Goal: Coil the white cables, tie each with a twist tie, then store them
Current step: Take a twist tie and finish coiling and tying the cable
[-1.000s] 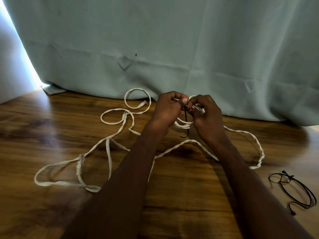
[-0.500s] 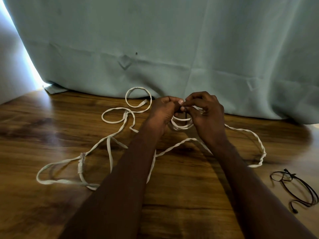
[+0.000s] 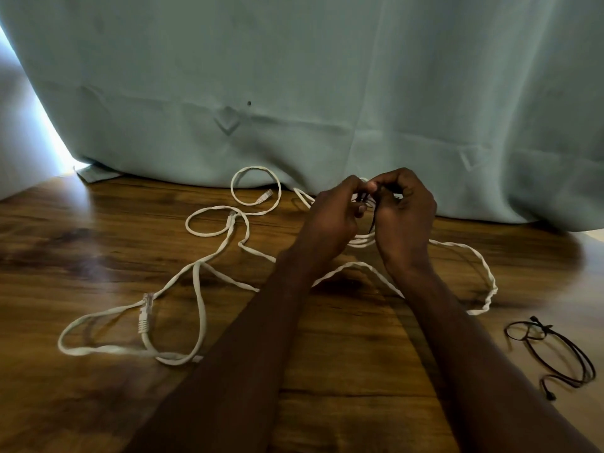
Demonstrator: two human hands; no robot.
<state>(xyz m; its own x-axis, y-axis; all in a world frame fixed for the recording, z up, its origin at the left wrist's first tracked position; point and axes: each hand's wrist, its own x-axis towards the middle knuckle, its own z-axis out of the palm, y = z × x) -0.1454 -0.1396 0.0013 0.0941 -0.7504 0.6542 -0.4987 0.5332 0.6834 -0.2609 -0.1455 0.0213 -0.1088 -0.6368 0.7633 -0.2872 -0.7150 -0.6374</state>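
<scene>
My left hand and my right hand are together above the wooden table, fingers curled. Between them they hold a small coil of white cable, of which only the lower loops show under the palms. A thin black twist tie hangs between the fingertips, pinched by both hands. A long white cable sprawls in loose loops over the table's left half, with clear plugs at its ends. A twisted white length trails off to the right of my hands.
Several black twist ties lie in a loose bundle at the table's right edge. A pale green curtain hangs down to the table along the back. Bright light comes in at the far left.
Both hands have shifted slightly right and closer together, turning around the tie. The coil now hangs lower beneath the palms.
</scene>
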